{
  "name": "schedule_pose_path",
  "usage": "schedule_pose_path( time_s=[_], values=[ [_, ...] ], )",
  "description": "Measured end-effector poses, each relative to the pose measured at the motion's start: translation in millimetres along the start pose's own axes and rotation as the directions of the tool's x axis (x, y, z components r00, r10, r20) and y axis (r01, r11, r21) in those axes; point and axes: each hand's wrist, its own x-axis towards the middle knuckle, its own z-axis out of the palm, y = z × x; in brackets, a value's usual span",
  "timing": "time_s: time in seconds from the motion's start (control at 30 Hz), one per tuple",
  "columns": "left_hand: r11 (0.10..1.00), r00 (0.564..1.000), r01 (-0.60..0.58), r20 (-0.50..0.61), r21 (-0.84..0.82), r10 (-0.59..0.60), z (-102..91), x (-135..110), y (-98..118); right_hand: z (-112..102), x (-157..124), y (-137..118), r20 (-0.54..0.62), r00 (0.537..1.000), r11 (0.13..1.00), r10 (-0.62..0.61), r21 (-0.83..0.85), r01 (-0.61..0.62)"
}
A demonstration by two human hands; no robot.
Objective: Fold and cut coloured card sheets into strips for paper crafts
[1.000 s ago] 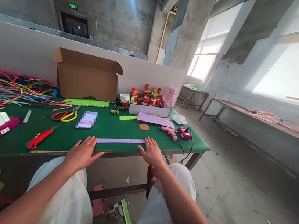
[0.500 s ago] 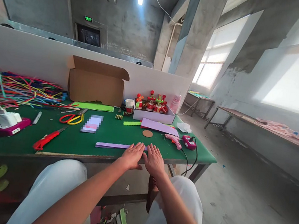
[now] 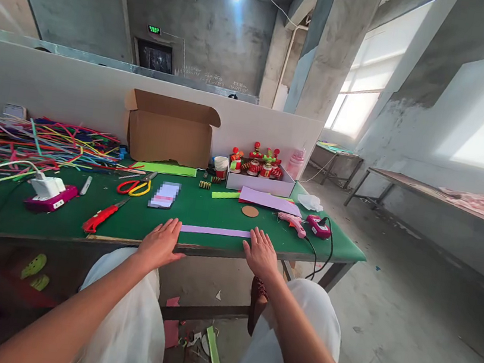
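Grip: left hand (image 3: 160, 244), right hand (image 3: 262, 256) outstretched flat, holding nothing | touching opposite ends of purple strip (image 3: 215, 232) | green table (image 3: 56, 224)

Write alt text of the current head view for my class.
A person's left hand and right hand rest at either end of a purple strip on a green table. Beyond lie scissors, a phone and a box of red figures.

Markings: no legible text.
Green-lit rectangular sign (image 3: 154, 30) and white handwriting (image 3: 214, 77), on grey concrete wall (image 3: 225, 41) far beyond left fingers (image 3: 174, 226): characters too small to read. Flat rectangular phone screen (image 3: 165, 194), just beyond left fingers: pixelated.
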Motion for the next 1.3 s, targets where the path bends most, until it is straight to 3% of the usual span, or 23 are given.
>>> schedule_pose_path(
  time_s=[0.13,0.23,0.27,0.33,0.4,0.47,0.53,0.6,0.73,1.0,1.3],
  values=[
    [0.999,0.999,0.040,-0.037,0.027,-0.039,4.6,-3,-2,-8,2,2,0.037,0.999,1.000,0.020,0.013,-0.020],
    [0.999,0.997,0.040,-0.061,0.036,-0.038,9.0,-2,-1,-15,6,-15,0.013,0.997,0.995,0.079,0.053,-0.079],
    [0.999,0.997,0.036,-0.069,0.038,-0.034,10.4,-2,-2,-15,7,-27,-0.029,0.997,0.995,0.075,0.069,-0.073],
    [0.999,0.996,0.025,-0.082,0.040,-0.022,13.0,-3,-3,-11,10,-62,-0.128,0.989,0.989,-0.071,0.117,0.086],
    [0.999,0.996,0.010,-0.093,0.040,-0.006,15.8,-5,-7,0,14,-105,-0.162,0.942,0.935,-0.293,0.157,0.318],
    [0.999,0.995,-0.012,-0.098,0.039,0.016,19.7,-7,-12,15,20,-145,-0.123,0.883,0.869,-0.453,0.158,0.468],
    [0.999,0.993,-0.037,-0.112,0.034,0.041,24.9,-7,-17,28,25,-169,-0.121,0.912,0.898,-0.392,0.165,0.408],
    [0.998,0.988,-0.057,-0.144,0.020,0.059,30.9,-7,-23,34,26,-176,-0.095,0.929,0.913,-0.357,0.176,0.368],
    [0.998,0.982,-0.066,-0.177,0.003,0.066,37.8,-4,-26,31,18,-148,-0.057,0.945,0.929,-0.321,0.178,0.326],
    [0.998,0.995,-0.010,-0.096,0.059,0.016,27.0,-2,-17,17,11,-71,-0.031,0.987,0.971,-0.159,0.177,0.162],
    [0.997,0.996,-0.006,-0.091,0.075,0.013,32.3,-1,-20,7,2,-13,-0.019,0.998,0.990,-0.063,0.128,0.065]
  ],
)
